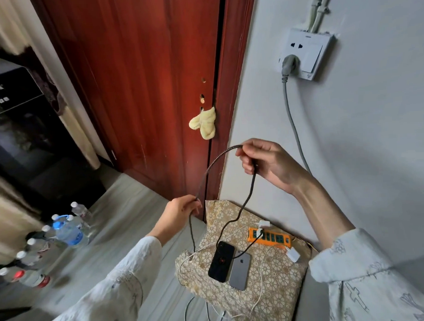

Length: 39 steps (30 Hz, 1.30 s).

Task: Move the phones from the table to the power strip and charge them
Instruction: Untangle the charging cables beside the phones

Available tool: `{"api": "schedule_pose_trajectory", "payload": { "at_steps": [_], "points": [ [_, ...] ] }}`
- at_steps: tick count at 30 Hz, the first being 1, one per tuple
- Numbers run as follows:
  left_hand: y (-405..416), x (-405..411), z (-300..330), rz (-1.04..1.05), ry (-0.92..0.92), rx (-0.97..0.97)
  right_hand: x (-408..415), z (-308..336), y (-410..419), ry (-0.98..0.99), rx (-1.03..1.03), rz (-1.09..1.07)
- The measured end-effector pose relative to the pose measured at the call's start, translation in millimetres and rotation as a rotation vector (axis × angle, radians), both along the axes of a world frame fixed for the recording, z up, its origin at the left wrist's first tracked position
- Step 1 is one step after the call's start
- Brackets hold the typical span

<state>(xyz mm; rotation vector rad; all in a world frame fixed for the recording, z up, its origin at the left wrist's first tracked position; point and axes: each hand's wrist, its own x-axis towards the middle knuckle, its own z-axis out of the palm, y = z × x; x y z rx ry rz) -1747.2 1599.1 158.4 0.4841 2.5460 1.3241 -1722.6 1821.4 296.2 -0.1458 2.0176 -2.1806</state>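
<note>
Two phones lie side by side, backs up, on a small table with a patterned beige cloth (271,292): a black phone (221,261) on the left and a grey phone (239,270) on the right. Behind them sits an orange power strip (269,237) with a white charger (263,224) at its left end. Another white charger (293,254) lies at its right end. A dark braided cable (216,163) arcs between my hands. My right hand (266,162) pinches it high up. My left hand (180,213) grips it lower left. White cables (261,278) trail over the cloth.
A grey cord (292,124) runs from the wall socket (305,52) down toward the table. A red wooden door (143,78) with a yellow cloth (205,123) stands behind. Several water bottles (67,231) stand on the floor at the left, beside a dark cabinet (15,124).
</note>
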Motion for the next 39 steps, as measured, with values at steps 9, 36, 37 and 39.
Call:
{"api": "schedule_pose_trajectory", "payload": {
  "at_steps": [9,36,37,39],
  "points": [
    [-1,-24,78,0.065,0.393,0.069,13,-1,5,-0.067,0.407,0.082],
    [1,-14,59,0.043,0.367,0.044,22,-17,-3,-0.112,0.49,0.002],
    [4,-12,66,0.023,0.403,0.046,22,-16,-8,-0.083,0.498,0.031],
    [10,-10,79,-0.005,0.482,0.08,21,-15,-19,-0.004,0.49,0.069]
  ]
}}
